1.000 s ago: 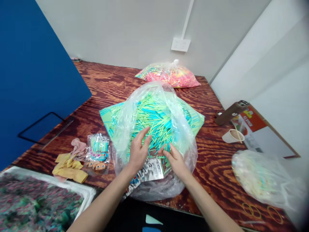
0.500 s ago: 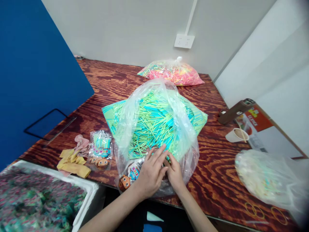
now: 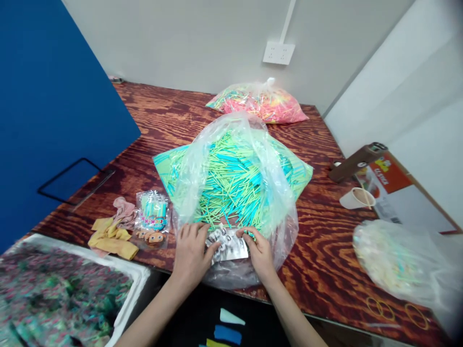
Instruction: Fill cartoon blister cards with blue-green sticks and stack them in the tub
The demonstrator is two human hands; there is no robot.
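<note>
A large clear plastic bag (image 3: 277, 224) lies open on the table, full of thin green and blue sticks (image 3: 231, 180). At its near edge, my left hand (image 3: 191, 253) grips the left side of a small silver-white printed packet (image 3: 228, 245), thumb on top. My right hand (image 3: 262, 255) is closed around a small bundle of sticks (image 3: 249, 234), whose coloured ends show between thumb and fingers. Its fingertips are at the packet's right edge. A filled packet of sticks (image 3: 152, 217) with cartoon faces lies left of the bag.
Pink and yellow cloth pieces (image 3: 114, 236) lie at left, above a white foam box (image 3: 139, 277). A tied bag of pink sticks (image 3: 260, 103) sits behind. At right are a brown flask (image 3: 356, 161), paper cup (image 3: 356, 198), plastic bag (image 3: 390, 262) and rubber bands (image 3: 379, 308).
My left hand has moved left, off the right hand. The packet, earlier showing a cartoon print beside my left hand, now lies between both hands with a silver-white face up.
</note>
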